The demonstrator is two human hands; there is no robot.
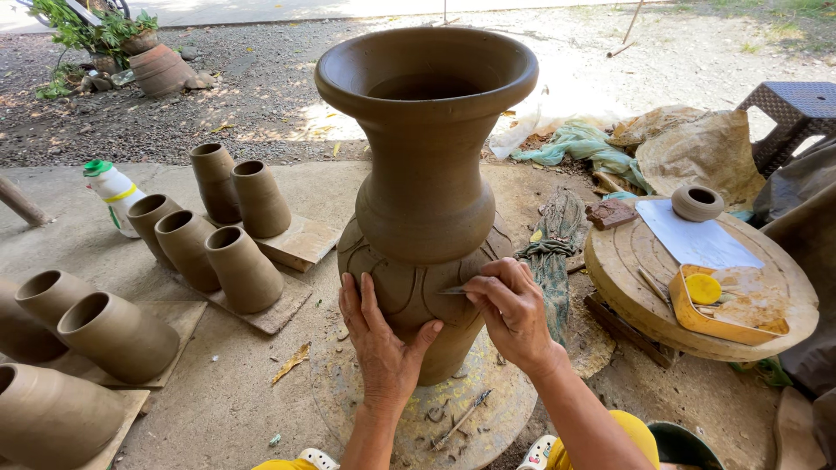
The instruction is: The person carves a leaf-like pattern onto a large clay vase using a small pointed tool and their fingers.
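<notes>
A tall unfired clay vase (424,187) stands upright on a round turntable (488,418), its long axis vertical. The left hand (380,344) lies flat and open against the vase's lower belly, fingers pointing up, steadying it. The right hand (512,309) is closed on a thin blade (451,291), whose tip touches the vase's belly just right of the left fingertips, so the right hand is the working one. Left of the vase stand clay pots (218,235) on boards; right of it, a round worktop (627,287).
</notes>
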